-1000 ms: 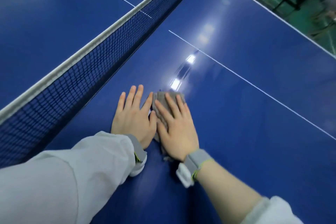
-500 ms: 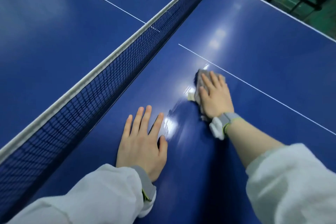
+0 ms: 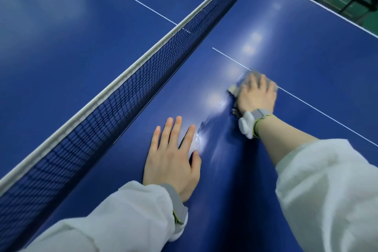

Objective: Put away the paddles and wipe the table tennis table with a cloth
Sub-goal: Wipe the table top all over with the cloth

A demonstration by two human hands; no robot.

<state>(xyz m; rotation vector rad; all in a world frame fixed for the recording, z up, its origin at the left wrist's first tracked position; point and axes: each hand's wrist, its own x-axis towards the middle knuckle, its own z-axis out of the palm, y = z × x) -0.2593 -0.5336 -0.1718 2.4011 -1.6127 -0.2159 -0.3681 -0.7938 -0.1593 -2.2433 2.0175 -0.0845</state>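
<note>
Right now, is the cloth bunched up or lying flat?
Flat, it seems: the grey cloth is pressed under the right hand against the table. Motion blur hides any folds.

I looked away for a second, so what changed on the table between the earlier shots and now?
The right hand slid the grey cloth away from the left hand, out to the white centre line. The left hand stayed flat on the table beside the net; the right kept pressing the cloth.
</note>
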